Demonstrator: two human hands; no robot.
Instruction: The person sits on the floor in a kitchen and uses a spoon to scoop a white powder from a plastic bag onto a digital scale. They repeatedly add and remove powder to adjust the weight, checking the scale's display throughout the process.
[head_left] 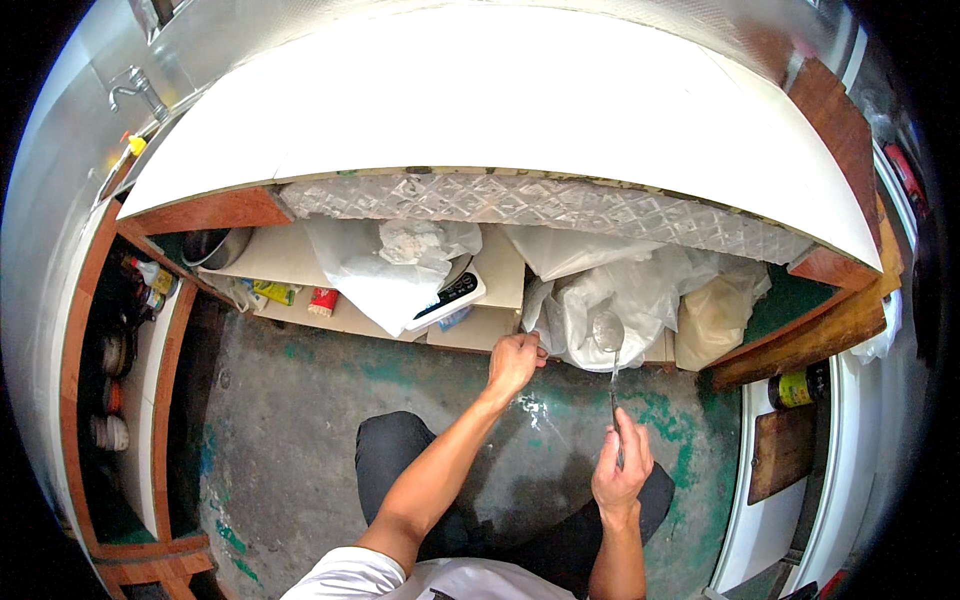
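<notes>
My right hand [621, 468] is wrapped round the handle of a metal spoon [606, 331]. The spoon's bowl lies over the mouth of a white plastic bag [585, 300] on the low shelf, with whitish stuff in it. At the bag's left edge my left hand [515, 362] is closed, its fingertips pinching the plastic. To the left, a white kitchen scale [455, 300] with a dark button panel carries a sheet of white plastic [352, 262]. A heap of white powder [412, 241] rests on that sheet.
A white countertop [500, 100] overhangs the shelf. A tan bag [715, 318] stands at the shelf's right. Farther left are a red packet [323, 301], a yellow-green packet [274, 291] and a metal pot [217, 247]. An open cabinet [125, 400] flanks me at left. White spots mark the floor [300, 400].
</notes>
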